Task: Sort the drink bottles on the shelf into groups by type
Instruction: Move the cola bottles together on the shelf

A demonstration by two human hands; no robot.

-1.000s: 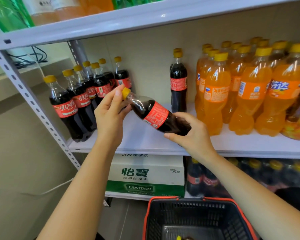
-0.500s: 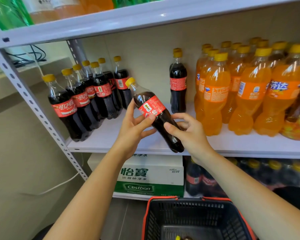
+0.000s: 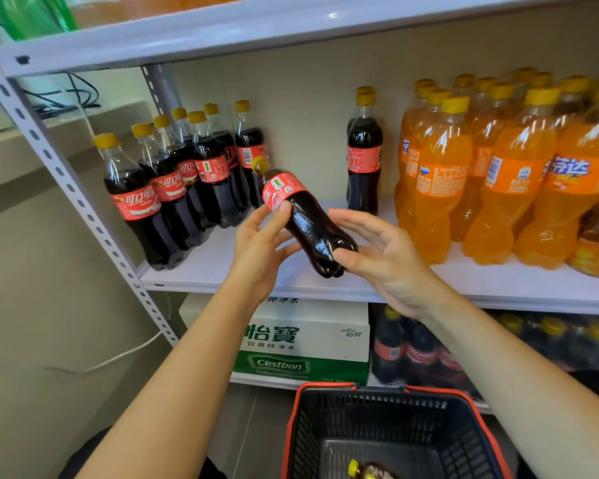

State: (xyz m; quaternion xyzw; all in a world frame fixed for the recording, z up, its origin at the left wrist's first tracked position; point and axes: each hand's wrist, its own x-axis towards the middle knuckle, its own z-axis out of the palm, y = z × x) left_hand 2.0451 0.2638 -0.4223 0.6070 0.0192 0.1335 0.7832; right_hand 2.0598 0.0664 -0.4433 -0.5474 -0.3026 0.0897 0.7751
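Down at 6 o'clock a black basket is sitting low. Above it, the left hand is gripping a cola bottle around its red label, cap tilting toward 11 o'clock over the shelf edge. The right hand is spreading wide, thumb touching the base. Farther back, the cola group is standing at 10 o'clock, a lone cola at 12, orange sodas at 2.

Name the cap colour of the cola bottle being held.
Yellow cap on the cola bottle; head view shows it best.
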